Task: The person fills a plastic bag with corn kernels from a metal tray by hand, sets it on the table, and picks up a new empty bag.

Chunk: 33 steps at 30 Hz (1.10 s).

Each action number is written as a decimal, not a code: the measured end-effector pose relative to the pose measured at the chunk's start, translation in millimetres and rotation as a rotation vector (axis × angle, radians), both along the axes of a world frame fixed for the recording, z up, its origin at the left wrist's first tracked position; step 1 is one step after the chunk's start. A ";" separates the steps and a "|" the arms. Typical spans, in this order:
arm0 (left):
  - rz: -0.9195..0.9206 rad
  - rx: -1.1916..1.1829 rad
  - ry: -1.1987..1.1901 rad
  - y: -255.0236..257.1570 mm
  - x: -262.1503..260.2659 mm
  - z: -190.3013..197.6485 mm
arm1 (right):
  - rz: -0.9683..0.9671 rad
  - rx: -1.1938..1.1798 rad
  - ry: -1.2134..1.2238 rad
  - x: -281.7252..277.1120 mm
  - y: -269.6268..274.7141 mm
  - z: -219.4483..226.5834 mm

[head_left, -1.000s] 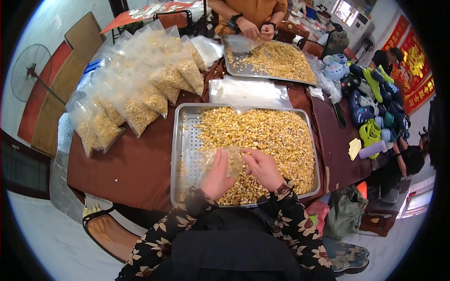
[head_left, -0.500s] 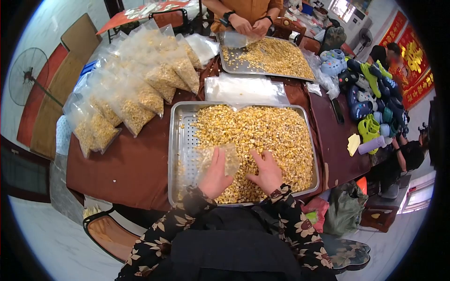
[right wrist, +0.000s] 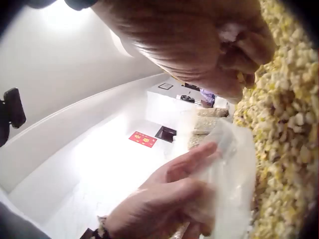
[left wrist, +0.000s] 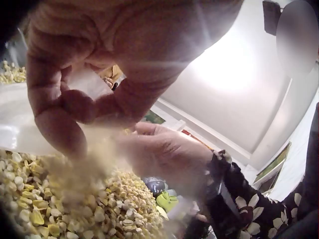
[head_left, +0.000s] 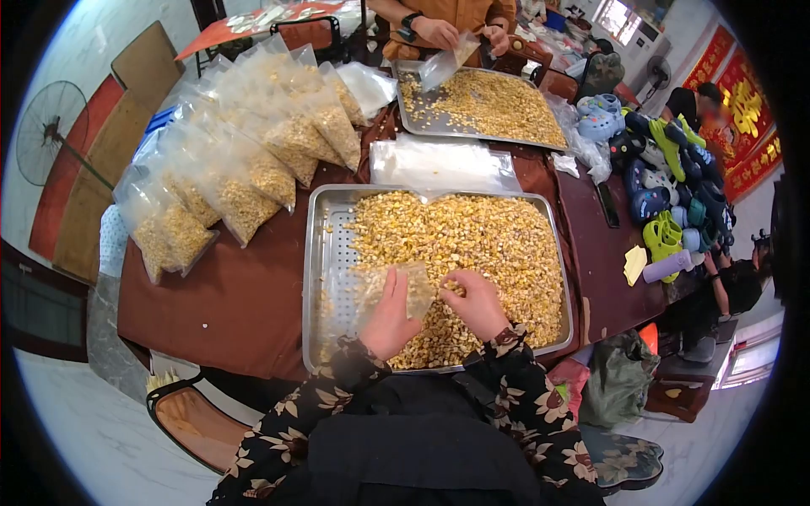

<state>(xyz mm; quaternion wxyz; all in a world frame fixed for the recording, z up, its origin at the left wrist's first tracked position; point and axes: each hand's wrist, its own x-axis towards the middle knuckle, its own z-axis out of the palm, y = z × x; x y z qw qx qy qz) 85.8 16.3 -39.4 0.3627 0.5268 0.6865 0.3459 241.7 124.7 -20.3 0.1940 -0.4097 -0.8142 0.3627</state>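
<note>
In the head view a clear plastic bag lies over the left part of a metal tray, and my left hand holds it, fingers curled round its edge in the left wrist view. My right hand is just right of the bag, low over the corn kernels. Its fingers are curled, and in the right wrist view a yellow kernel shows pinched at the fingertips. The bag looks pale and mostly see-through there; how much it contains cannot be told.
Filled bags stand heaped on the left of the table. Flat empty bags lie behind the tray. Beyond, a person handles a bag over a second tray. Rubber clogs, a purple bottle and a phone are on the right.
My right hand's spread fingers have closed together, with the hand low over the corn. My left hand stays on the bag. The person opposite has raised their bag.
</note>
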 end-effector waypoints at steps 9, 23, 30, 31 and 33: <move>0.010 0.053 -0.013 -1.5 -8.1 3.6 | 0.173 0.040 0.039 -34.9 -10.2 21.8; 0.012 0.115 0.091 -2.7 -13.2 -8.6 | 0.227 0.410 -0.537 4.4 -9.5 -4.9; 0.047 -0.004 -0.030 -3.9 -11.6 12.0 | 0.169 0.378 -0.363 3.8 0.4 -23.7; 0.045 -0.004 -0.035 -3.9 -11.4 12.4 | 0.131 0.315 -0.277 7.2 5.8 -29.4; 0.040 0.007 -0.007 -3.3 -10.2 8.4 | 0.100 0.274 -0.217 13.4 14.2 -35.3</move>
